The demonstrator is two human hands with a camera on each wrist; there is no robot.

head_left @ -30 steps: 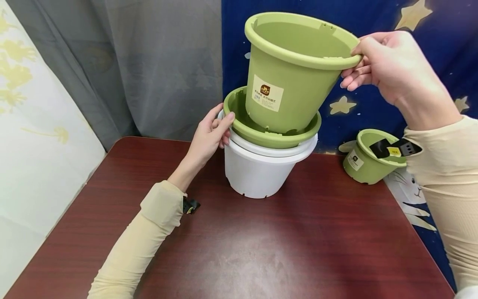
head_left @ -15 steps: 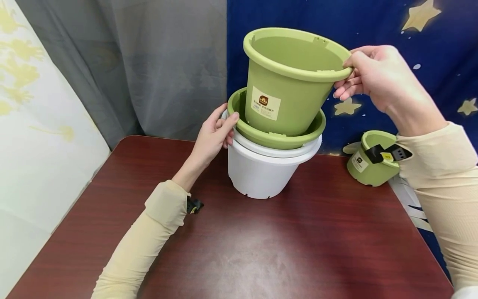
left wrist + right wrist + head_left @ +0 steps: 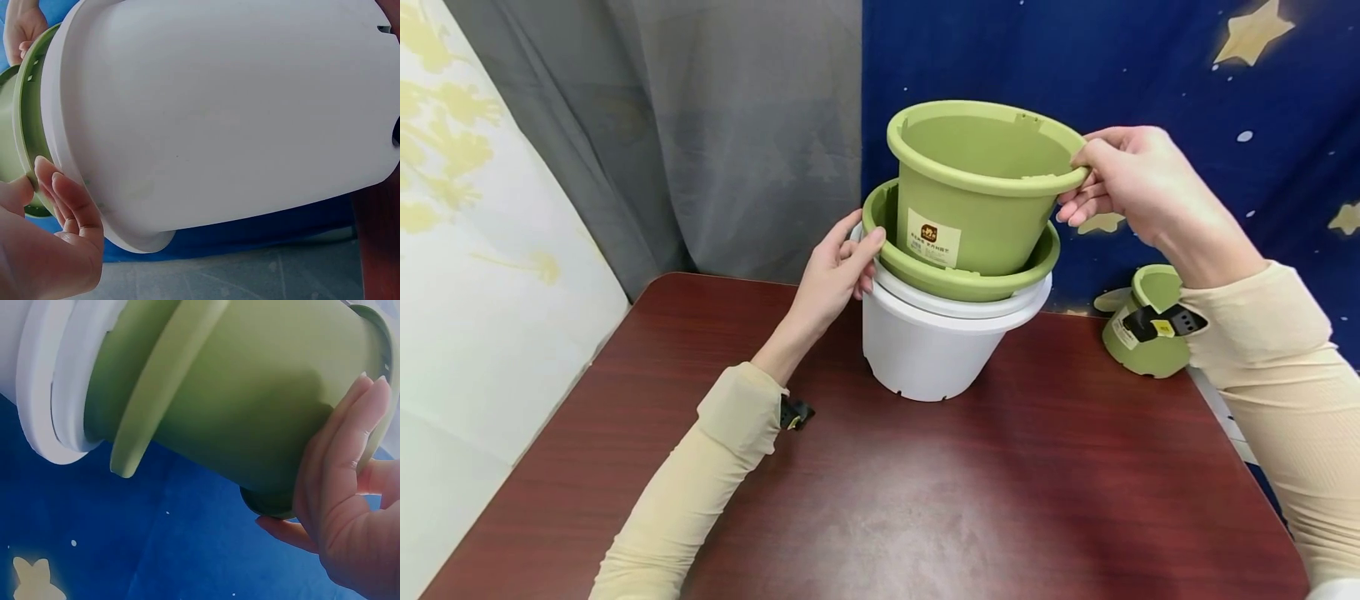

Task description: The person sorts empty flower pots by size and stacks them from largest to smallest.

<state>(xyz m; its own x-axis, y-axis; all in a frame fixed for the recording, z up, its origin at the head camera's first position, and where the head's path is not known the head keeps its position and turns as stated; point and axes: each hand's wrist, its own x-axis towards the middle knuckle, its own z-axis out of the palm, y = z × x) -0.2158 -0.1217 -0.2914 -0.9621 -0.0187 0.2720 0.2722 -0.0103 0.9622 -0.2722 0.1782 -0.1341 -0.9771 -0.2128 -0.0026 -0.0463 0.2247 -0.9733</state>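
In the head view my right hand (image 3: pixel 1142 187) grips the right rim of a green flower pot (image 3: pixel 1007 233) with a paper label. That pot stands partway inside a second green flower pot (image 3: pixel 940 279), its base hidden there. My left hand (image 3: pixel 827 279) pinches the second pot's left rim, thumb on top and fingers below. Under it are nested white pots with two rims showing; the outer white pot (image 3: pixel 925 362) stands on the table. The left wrist view shows the left hand (image 3: pixel 62 219) beside the white wall. In the right wrist view, the right hand (image 3: pixel 350 494) is at the upper rim.
A smaller-looking green pot (image 3: pixel 1142 346) with a label sits at the table's back right, partly behind the right wrist strap. The dark red table (image 3: pixel 887 500) ends at a grey curtain (image 3: pixel 760 125) and a blue starry cloth (image 3: pixel 1150 75).
My right hand has lowered the upper green pot deeper into the lower green one, and its tilt has lessened. My left hand keeps its hold on the lower rim. The view has shifted slightly.
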